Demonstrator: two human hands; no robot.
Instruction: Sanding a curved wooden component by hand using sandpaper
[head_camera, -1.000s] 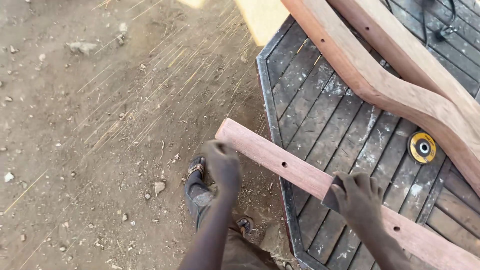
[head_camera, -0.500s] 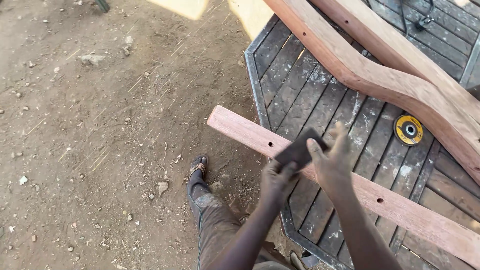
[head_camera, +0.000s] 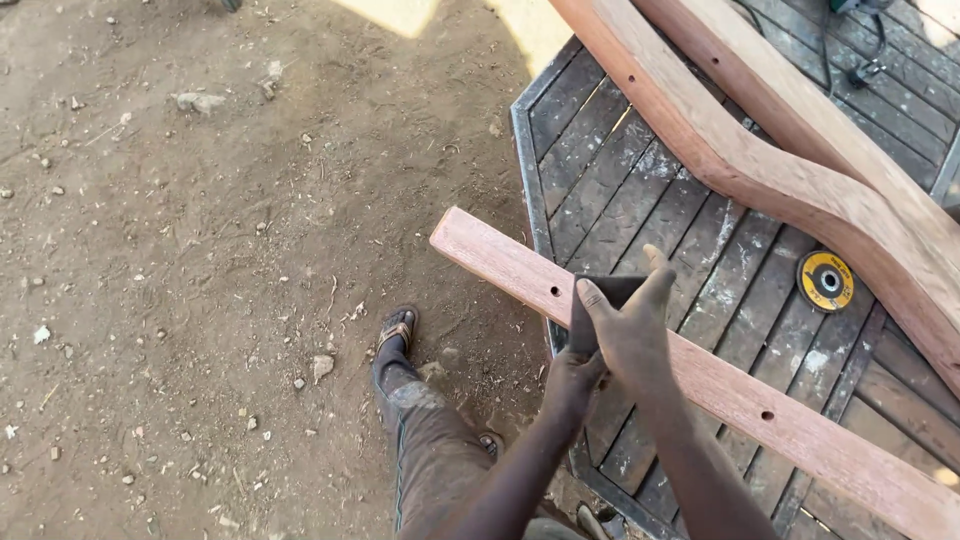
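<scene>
Right hand (head_camera: 632, 325): pressed onto a dark flat sheet (head_camera: 600, 305), thumb and one finger spread along its upper corner, palm over the rest.
Left hand (head_camera: 572, 375): closed around the sheet's lower edge, just at 7 o'clock of the right hand.
Sheet: looks like sandpaper, hard to say for sure from up here; sitting on the straight reddish plank (head_camera: 720, 385), touching it near the drilled hole at 9 o'clock of the hands.
Plank: running from 10 o'clock down to 4 o'clock, near end hanging out past the platform edge over the dirt ground (head_camera: 200, 280).
Platform (head_camera: 590, 170): dark slatted metal deck, dusty, angled border.
Curved timbers (head_camera: 800, 170): two big shaped pieces at 1 o'clock, well apart from the hands.
Yellow disc (head_camera: 825, 281): lying flat on the slats at 3 o'clock, near the plank but not touching it.
Foot (head_camera: 396, 332): in a sandal on the dirt at 8 o'clock, almost under the overhanging plank end.
Risk: nothing visibly clamping the plank, so a hard push could skid or tip it off the deck, toes right below.
Risk two: bare fingers running along a raw edge and holes, splinter territory.
Hidden: most of the sheet under the palm, the plank's far end cut off at 4 o'clock, other foot barely showing, cable and green tool at 1 o'clock clipped by the frame.
</scene>
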